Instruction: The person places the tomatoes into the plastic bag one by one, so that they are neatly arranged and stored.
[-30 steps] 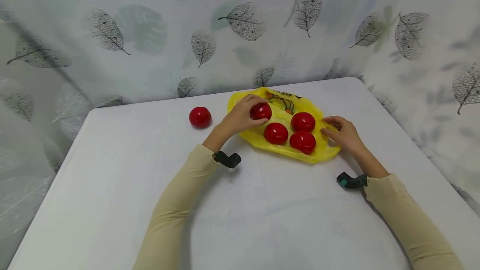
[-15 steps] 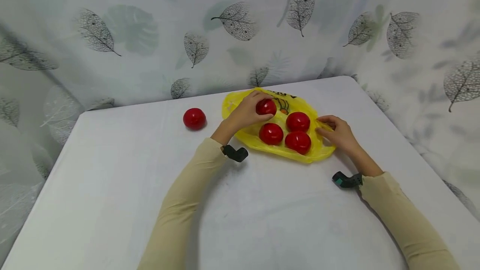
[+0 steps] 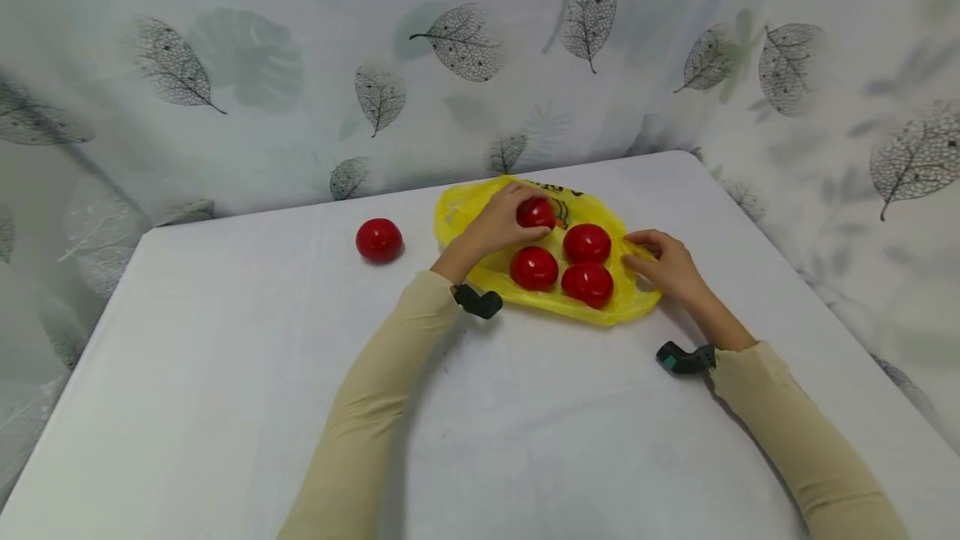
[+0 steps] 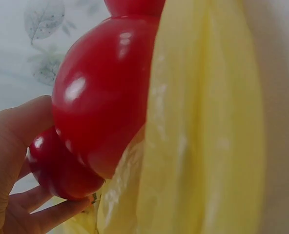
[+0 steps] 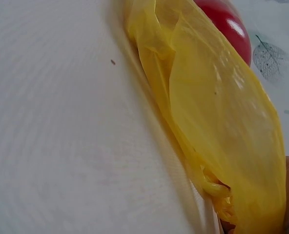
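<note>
Three glossy red tomatoes, one of them a front tomato [image 3: 534, 268], lie on a yellow plastic bag [image 3: 480, 280] spread on the table. My left hand [image 3: 497, 223] grips another tomato [image 3: 536, 212] over the bag's back part, thumb on the near side and fingers behind. In the left wrist view the held tomato [image 4: 64, 168] sits between thumb and fingers, beyond a larger-looking tomato [image 4: 105, 92]. My right hand [image 3: 667, 263] pinches the bag's right edge; in the right wrist view the bag [image 5: 222, 112] hides most of that hand.
A single tomato [image 3: 378, 241] lies on the white table [image 3: 247, 357], left of the bag. Behind the table hangs a leaf-printed curtain [image 3: 300, 90]. The table's back edge runs close behind the bag.
My left hand has carried its tomato a little to the right over the bag, closer to the other tomatoes. The right hand stays at the bag's edge. The head view has shifted slightly.
</note>
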{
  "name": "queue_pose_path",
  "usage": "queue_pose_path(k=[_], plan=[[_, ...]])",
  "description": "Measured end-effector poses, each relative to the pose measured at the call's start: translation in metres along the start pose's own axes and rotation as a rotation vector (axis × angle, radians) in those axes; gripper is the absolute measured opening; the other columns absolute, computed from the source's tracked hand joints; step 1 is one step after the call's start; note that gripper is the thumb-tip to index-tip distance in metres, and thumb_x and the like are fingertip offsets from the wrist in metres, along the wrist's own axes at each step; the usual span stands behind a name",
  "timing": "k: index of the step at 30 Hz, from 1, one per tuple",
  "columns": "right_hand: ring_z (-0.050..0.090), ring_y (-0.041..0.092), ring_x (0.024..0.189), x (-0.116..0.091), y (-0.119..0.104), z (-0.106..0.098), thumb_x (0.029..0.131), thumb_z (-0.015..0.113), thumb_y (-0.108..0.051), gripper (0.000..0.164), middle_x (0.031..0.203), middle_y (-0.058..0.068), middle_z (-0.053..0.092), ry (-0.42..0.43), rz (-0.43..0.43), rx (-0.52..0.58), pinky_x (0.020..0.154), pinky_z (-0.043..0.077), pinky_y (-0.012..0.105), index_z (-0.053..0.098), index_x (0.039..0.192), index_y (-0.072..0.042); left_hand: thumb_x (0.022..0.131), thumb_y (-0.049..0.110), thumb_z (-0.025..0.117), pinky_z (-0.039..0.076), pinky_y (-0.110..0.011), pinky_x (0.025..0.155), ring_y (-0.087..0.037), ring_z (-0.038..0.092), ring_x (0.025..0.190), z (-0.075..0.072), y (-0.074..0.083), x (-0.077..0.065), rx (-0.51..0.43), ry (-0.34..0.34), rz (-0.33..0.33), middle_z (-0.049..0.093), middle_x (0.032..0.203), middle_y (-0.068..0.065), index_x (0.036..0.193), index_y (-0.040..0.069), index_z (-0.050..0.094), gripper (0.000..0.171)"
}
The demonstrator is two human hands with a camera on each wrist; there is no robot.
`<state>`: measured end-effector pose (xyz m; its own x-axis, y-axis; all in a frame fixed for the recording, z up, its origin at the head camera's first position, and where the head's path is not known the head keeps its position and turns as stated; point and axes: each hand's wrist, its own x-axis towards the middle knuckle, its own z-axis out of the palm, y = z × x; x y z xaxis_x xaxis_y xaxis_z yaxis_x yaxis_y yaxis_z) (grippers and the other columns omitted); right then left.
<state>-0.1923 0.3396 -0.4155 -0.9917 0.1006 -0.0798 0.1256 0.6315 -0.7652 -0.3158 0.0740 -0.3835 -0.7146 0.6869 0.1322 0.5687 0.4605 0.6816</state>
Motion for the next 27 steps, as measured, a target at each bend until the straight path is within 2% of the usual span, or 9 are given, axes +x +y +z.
queue_pose_path(k=[6, 11, 20, 27], plan=[[0.047, 0.041, 0.123, 0.001, 0.000, -0.001, 0.097, 0.061, -0.020, 0.046, 0.135, 0.027, 0.049, 0.000, 0.000, 0.004, 0.107, 0.040, 0.051, 0.048, 0.134, 0.004, 0.088, 0.029, 0.074, 0.050, -0.034, 0.098, -0.026, 0.046, 0.124, 0.003, -0.002, 0.010, 0.011, 0.006, 0.018, 0.048, 0.138, -0.012, 0.137, 0.007, 0.054, 0.057], [0.047, 0.041, 0.122, 0.000, 0.001, 0.000, 0.097, 0.060, -0.020, 0.046, 0.135, 0.027, 0.049, 0.001, 0.004, 0.001, 0.108, 0.039, 0.052, 0.048, 0.134, 0.005, 0.088, 0.029, 0.073, 0.049, -0.033, 0.099, -0.025, 0.046, 0.125, 0.006, -0.004, 0.015, 0.038, -0.026, 0.015, 0.048, 0.139, -0.012, 0.138, 0.008, 0.053, 0.057], [0.046, 0.043, 0.122, 0.000, 0.000, 0.001, 0.097, 0.060, -0.019, 0.045, 0.134, 0.028, 0.049, 0.009, -0.001, -0.001, 0.109, 0.038, 0.053, 0.049, 0.133, 0.005, 0.089, 0.029, 0.072, 0.047, -0.034, 0.101, -0.026, 0.045, 0.126, 0.011, -0.010, 0.017, 0.016, -0.051, 0.016, 0.047, 0.139, -0.012, 0.138, 0.009, 0.053, 0.056], [0.047, 0.043, 0.121, -0.001, 0.001, 0.002, 0.097, 0.060, -0.018, 0.044, 0.133, 0.028, 0.050, 0.011, -0.011, -0.007, 0.108, 0.038, 0.054, 0.049, 0.133, 0.005, 0.090, 0.027, 0.072, 0.047, -0.037, 0.102, -0.027, 0.042, 0.128, 0.014, -0.012, 0.018, 0.034, -0.075, 0.036, 0.044, 0.142, -0.012, 0.140, 0.011, 0.050, 0.057]])
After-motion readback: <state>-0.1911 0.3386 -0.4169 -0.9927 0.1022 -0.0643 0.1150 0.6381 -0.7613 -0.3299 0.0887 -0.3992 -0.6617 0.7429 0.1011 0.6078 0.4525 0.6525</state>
